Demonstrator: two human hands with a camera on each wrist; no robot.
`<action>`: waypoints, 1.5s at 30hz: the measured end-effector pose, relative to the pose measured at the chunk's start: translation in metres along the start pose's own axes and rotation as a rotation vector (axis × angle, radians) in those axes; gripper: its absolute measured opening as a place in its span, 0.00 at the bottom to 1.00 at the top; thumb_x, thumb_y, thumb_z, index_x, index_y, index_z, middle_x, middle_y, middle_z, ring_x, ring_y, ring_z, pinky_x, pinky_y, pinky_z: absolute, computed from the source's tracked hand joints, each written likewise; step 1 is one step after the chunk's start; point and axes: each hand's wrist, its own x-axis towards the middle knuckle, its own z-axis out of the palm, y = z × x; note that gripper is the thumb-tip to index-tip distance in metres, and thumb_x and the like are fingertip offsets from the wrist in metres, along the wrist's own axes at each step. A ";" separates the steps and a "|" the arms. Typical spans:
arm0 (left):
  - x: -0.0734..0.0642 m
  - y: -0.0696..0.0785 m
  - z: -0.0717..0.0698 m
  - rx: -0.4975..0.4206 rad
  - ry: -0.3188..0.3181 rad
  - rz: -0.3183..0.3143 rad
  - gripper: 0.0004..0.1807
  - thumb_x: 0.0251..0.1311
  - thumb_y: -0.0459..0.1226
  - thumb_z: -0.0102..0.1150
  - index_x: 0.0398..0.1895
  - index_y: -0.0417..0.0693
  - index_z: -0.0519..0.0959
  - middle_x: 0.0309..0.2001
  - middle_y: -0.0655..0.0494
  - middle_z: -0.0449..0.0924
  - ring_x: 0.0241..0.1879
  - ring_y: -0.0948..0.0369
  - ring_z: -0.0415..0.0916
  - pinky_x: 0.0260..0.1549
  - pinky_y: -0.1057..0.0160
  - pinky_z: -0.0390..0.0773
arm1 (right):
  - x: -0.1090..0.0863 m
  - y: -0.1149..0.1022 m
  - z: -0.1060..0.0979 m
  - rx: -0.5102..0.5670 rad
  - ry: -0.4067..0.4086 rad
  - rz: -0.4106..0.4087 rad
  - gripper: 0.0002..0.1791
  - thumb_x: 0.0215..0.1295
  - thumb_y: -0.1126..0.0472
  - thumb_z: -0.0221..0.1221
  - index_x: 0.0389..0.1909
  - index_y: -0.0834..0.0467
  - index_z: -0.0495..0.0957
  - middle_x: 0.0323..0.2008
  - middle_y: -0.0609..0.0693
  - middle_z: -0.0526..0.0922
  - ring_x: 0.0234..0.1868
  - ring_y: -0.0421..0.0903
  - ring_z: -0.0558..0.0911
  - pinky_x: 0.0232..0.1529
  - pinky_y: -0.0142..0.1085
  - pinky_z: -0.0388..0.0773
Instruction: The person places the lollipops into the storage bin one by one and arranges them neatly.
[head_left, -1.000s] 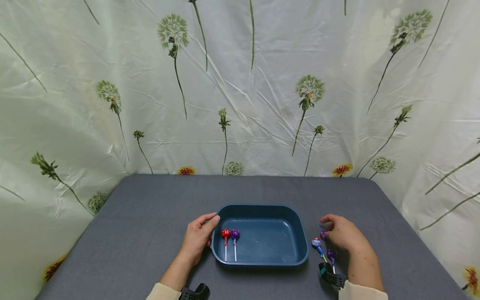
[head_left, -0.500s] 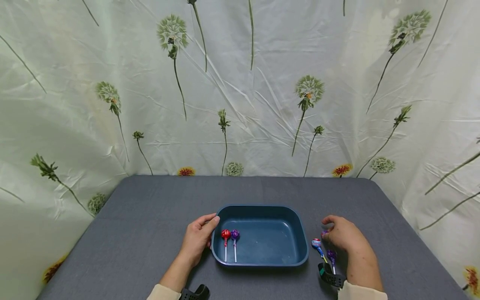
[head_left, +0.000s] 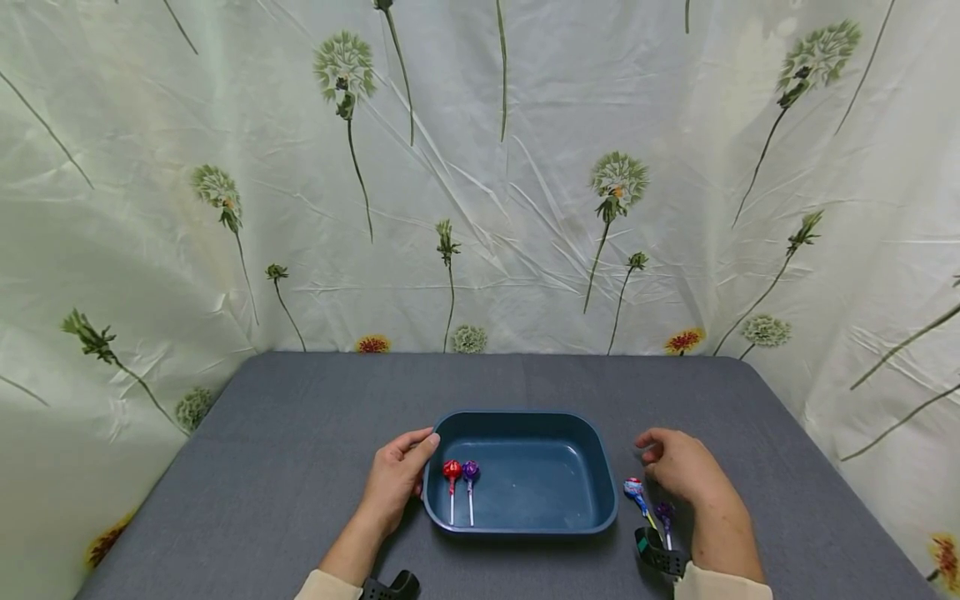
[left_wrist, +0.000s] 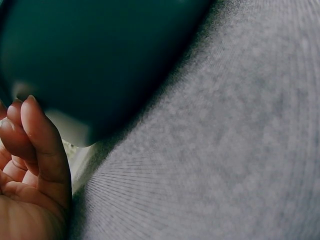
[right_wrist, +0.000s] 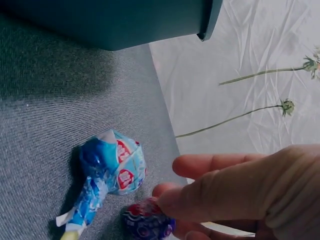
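Observation:
My left hand (head_left: 396, 477) grips the left end of a blue rectangular tray (head_left: 525, 531), thumb on the rim and fingers against the outer wall. Inside it, at the left, a red lollipop (head_left: 452, 472) and a purple lollipop (head_left: 471, 472) lie side by side. Right of the tray, my right hand (head_left: 684, 468) pinches a purple-and-red wrapped lollipop (right_wrist: 145, 220) between thumb and fingers; in the head view the hand hides it. Close by on the table are a blue lollipop (right_wrist: 114, 160) and another purple lollipop (head_left: 665, 513).
The table (head_left: 300, 417) has a grey cloth cover. Behind it hangs a pale curtain (head_left: 525, 208) printed with dandelions. A black wrist strap (head_left: 660, 552) overlaps the stick ends of the two loose lollipops in the head view.
My right hand has shifted slightly left, and the purple-and-red lollipop at its fingertips is now hidden in the head view. The left hand and tray stay in place.

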 end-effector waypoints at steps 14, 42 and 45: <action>0.000 -0.001 0.000 -0.008 0.008 0.005 0.24 0.69 0.46 0.63 0.62 0.40 0.79 0.23 0.59 0.72 0.18 0.64 0.66 0.18 0.69 0.71 | 0.000 0.004 -0.002 -0.050 -0.034 0.030 0.18 0.64 0.63 0.65 0.52 0.66 0.79 0.39 0.61 0.84 0.38 0.53 0.83 0.40 0.53 0.79; 0.000 0.000 0.000 0.007 0.006 0.011 0.25 0.69 0.46 0.63 0.62 0.41 0.79 0.23 0.58 0.70 0.19 0.63 0.66 0.19 0.69 0.71 | -0.003 0.005 0.000 0.028 -0.092 0.038 0.14 0.63 0.71 0.59 0.50 0.64 0.80 0.36 0.57 0.81 0.34 0.49 0.78 0.33 0.42 0.74; -0.001 0.000 0.001 0.008 0.007 0.012 0.25 0.69 0.46 0.63 0.62 0.41 0.79 0.23 0.58 0.70 0.19 0.63 0.66 0.19 0.69 0.71 | -0.003 0.005 -0.001 0.014 -0.085 0.029 0.12 0.65 0.69 0.60 0.49 0.64 0.80 0.38 0.58 0.83 0.35 0.50 0.80 0.35 0.44 0.76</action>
